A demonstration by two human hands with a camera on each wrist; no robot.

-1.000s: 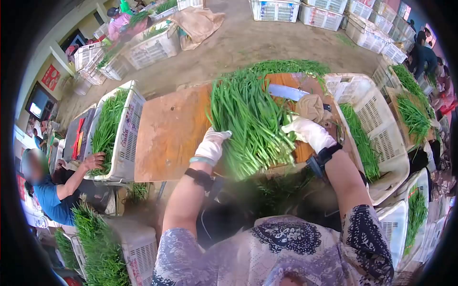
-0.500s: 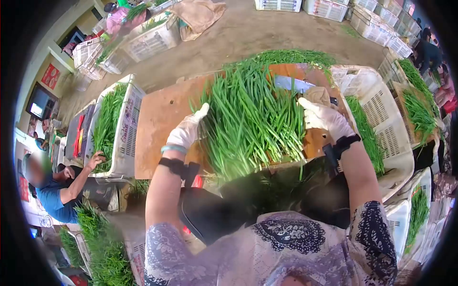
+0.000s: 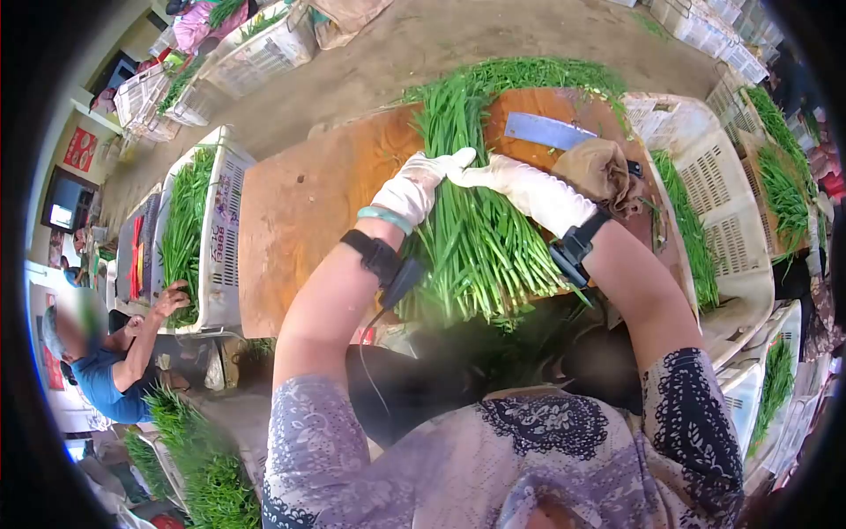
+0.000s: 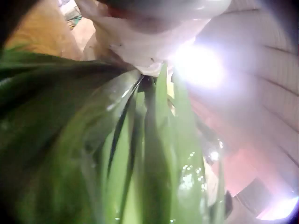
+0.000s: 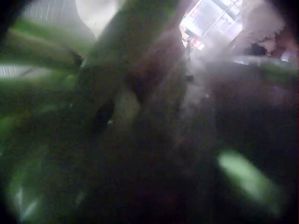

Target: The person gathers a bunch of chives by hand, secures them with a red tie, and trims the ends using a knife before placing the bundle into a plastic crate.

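A thick bundle of green chives [image 3: 480, 234] lies on the wooden board, its pale stem ends fanned toward the body. My gloved left hand [image 3: 414, 187] grips the bundle from the left, and my gloved right hand [image 3: 533, 189] grips it from the right. The thumbs come together over the top, squeezing the leaves narrow there. Most of the fingers are hidden under the leaves. In the left wrist view, long chive leaves [image 4: 154, 140] run down from the white glove [image 4: 145, 42]. The right wrist view is dark and blurred, with green stems close up.
A wide knife blade [image 3: 546, 130] lies at the board's [image 3: 308, 220] far right, beside a brown cloth [image 3: 595, 172]. More chives [image 3: 546, 72] line the far edge. White crates flank the board at left [image 3: 227, 238] and right [image 3: 731, 212]. A person [image 3: 123, 361] sits at the left.
Both hands let go, spread to the bundle's sides, then came inward and farther up the leaves. The bundle is now squeezed narrow between them, with its stems fanned out.
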